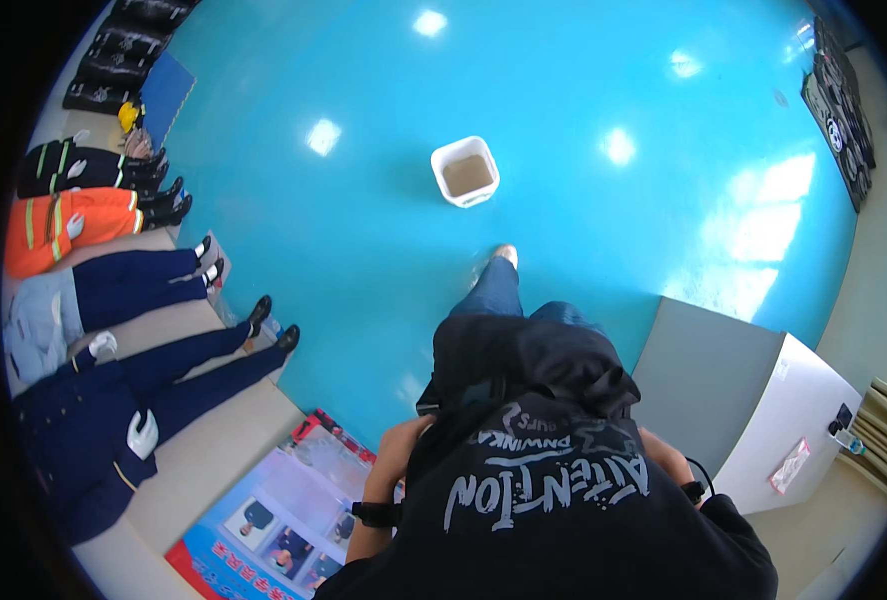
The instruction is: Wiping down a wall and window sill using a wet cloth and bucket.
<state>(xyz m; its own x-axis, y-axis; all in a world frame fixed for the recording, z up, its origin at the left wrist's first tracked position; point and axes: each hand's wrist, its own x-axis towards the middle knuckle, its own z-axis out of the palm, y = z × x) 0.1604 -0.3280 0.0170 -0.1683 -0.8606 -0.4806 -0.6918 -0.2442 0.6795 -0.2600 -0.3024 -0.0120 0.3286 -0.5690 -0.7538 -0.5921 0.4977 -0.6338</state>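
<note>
My left hand [407,439] is at my waist on the left side, a black band around its wrist. The fingers are hidden behind the dark clothing at my front. Lower and to the right, my right hand [655,444] is mostly covered by my black shirt [541,480], which bears large lettering. A black band [692,492] circles that wrist too. Ahead of me on the glossy blue floor [383,247] stands a white plastic bucket [464,201] with murky brownish liquid [467,174] inside. One light-coloured shoe [506,256] points towards it, below a blue trouser leg [492,289].
Uniformed mannequins line the left wall, one in an orange suit [102,214], another in a navy uniform [76,442]. A photo display board [286,517] is at lower left. A grey-and-white cabinet [706,382] stands close on my right. Dark objects [837,120] line the far right wall.
</note>
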